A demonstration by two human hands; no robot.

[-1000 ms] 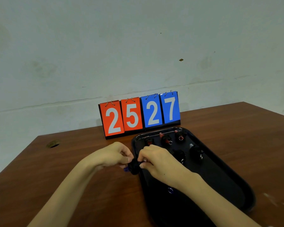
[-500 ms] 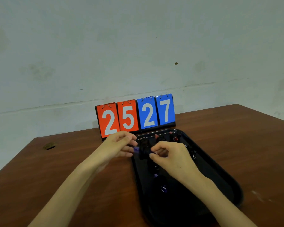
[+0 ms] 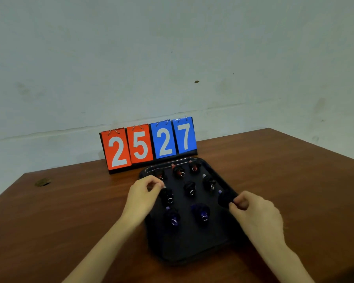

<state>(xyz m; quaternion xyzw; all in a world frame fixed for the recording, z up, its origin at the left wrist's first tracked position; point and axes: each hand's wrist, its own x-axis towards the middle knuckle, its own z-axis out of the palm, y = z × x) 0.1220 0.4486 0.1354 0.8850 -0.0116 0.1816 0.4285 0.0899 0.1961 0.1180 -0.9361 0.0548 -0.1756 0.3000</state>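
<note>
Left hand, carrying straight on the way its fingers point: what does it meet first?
Probably the dark ringed piece in the back-left corner of the black tray, just ahead of the left hand. Behind that stands the flip scoreboard. Depth is unclear.

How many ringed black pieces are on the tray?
9 ringed black pieces: back row; middle; front by the right hand. The left hand partly covers the back-left one and may hide more.

Right hand (image 3: pixel 253 211) with fingers (image 3: pixel 240 202) on a dark piece (image 3: pixel 223 198) in the black tray (image 3: pixel 192 246), left hand (image 3: pixel 145 190) opposite
</note>
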